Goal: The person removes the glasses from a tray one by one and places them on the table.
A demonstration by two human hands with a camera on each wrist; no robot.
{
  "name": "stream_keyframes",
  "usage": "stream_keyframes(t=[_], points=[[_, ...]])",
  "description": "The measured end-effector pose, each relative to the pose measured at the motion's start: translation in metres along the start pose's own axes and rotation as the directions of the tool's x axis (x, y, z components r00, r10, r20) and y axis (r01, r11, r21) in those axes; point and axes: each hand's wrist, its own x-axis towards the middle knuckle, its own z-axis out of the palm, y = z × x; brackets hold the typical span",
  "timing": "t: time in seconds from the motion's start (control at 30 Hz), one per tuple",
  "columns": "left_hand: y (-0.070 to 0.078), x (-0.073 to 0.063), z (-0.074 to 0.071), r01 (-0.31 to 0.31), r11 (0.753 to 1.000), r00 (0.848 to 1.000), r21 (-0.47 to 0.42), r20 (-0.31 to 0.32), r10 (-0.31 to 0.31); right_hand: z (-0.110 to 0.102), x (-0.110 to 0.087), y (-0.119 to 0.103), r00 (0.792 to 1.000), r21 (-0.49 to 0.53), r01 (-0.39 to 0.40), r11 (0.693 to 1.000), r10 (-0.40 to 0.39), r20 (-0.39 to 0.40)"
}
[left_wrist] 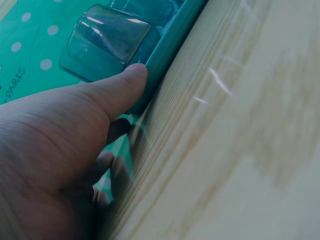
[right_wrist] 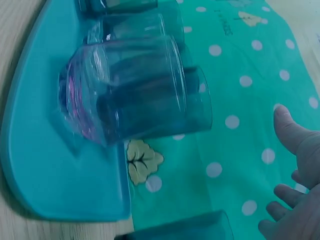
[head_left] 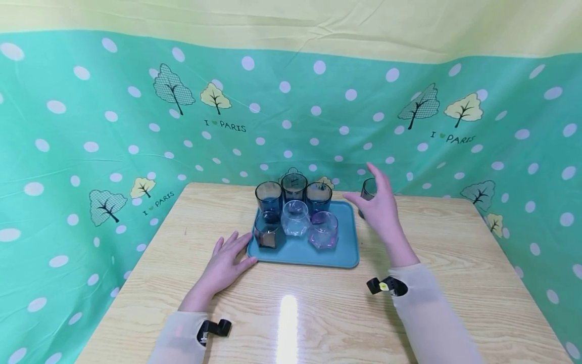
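Note:
A blue tray [head_left: 347, 235] holds several drinking glasses. Along its back stand dark blue-grey glasses, including one at the back middle [head_left: 294, 187]. In front are a smoky glass [head_left: 267, 233], a clear glass [head_left: 295, 220] and a pink-tinted glass [head_left: 324, 231]. My left hand [head_left: 229, 264] rests at the tray's left end, its thumb [left_wrist: 131, 80] on the rim and its fingers loosely spread. My right hand [head_left: 379, 210] is raised beside a dark glass [head_left: 369, 187] standing off the tray's right side. Thumb and fingers are spread wide with nothing between them; the hand partly hides that glass.
All of this stands on a light wooden table [head_left: 318, 308]. A green dotted curtain [head_left: 291, 108] with printed trees hangs close behind the table and along its sides. Black wrist straps [head_left: 386, 286] sit over both pale sleeves.

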Motion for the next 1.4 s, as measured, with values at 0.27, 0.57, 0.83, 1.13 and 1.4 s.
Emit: stream_keyframes(t=[0.27, 0.57, 0.83, 1.13, 1.4], points=[[0.002, -0.001, -0.001, -0.006, 1.0, 1.0, 0.006, -0.008, 0.006, 0.02, 0.002, -0.012, 0.998, 0.003, 0.012, 1.0, -0.012, 0.055], [0.0, 0.001, 0.0, -0.007, 1.0, 1.0, 0.0, -0.004, 0.007, 0.039, 0.007, -0.017, 0.992, -0.018, -0.002, 1.0, 0.005, 0.129], [0.0, -0.001, -0.001, -0.017, 1.0, 1.0, -0.003, -0.015, 0.017, 0.057, 0.011, -0.014, 0.981, -0.04, 0.018, 0.999, -0.01, 0.193], [0.0, -0.001, -0.001, -0.019, 1.0, 1.0, 0.001, -0.015, 0.019, 0.07, 0.013, -0.008, 0.968, -0.038, -0.005, 0.999, 0.014, 0.25], [-0.001, -0.001, 0.0, -0.019, 1.0, 1.0, 0.004, -0.02, 0.019, 0.075, 0.012, -0.008, 0.959, -0.07, -0.036, 0.997, 0.054, 0.278]])
